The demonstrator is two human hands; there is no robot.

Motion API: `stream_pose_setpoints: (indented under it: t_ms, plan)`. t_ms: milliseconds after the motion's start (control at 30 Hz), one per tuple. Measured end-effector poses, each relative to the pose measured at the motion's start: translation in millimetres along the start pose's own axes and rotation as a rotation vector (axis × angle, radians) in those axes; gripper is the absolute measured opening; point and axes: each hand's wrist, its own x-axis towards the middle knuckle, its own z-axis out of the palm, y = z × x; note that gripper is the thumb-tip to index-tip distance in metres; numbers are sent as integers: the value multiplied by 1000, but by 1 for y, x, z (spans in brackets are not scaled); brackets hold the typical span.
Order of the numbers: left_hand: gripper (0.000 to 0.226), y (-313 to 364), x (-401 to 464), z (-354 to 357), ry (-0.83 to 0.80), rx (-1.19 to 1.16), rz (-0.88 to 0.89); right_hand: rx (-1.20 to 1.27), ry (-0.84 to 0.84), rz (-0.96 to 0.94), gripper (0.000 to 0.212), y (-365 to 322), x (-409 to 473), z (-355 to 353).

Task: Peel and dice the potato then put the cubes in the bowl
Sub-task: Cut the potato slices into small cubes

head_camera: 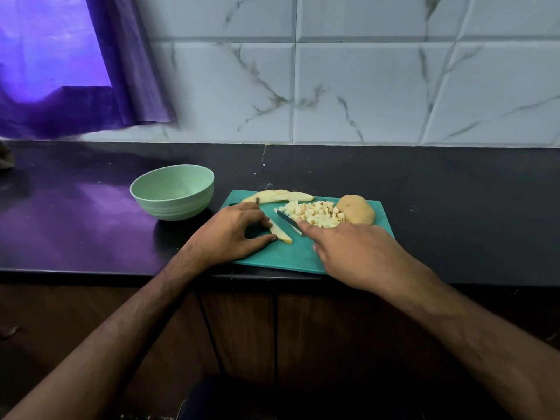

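Knife point(289, 221) handle hidden under right hand point(357, 253) fingers point(306, 227); only blade shows. Potato strip point(280, 233) near end covered by left hand point(233, 234) fingers; grip possibly pinch, unclear.
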Motion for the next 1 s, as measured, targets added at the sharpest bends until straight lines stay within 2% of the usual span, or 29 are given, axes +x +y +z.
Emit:
stream_pose_setpoints:
  t_ms: [67,167,500,667,1000]
  plan:
    - [35,-1,-1,1,10,1,3,82,-33,6,51,4,5,-3]
    - [39,1,-2,0,14,0,-11,142,-54,-20,50,0,4,-6]
    - [45,1,-2,-1,-7,46,-11,66,-44,-40,53,-17,-7,-6]
    - [46,3,-2,-2,-21,41,-17,35,-114,-70,59,-28,0,-15]
    - [48,6,0,-4,-48,61,-19,138,-110,-57,57,-17,-33,1]
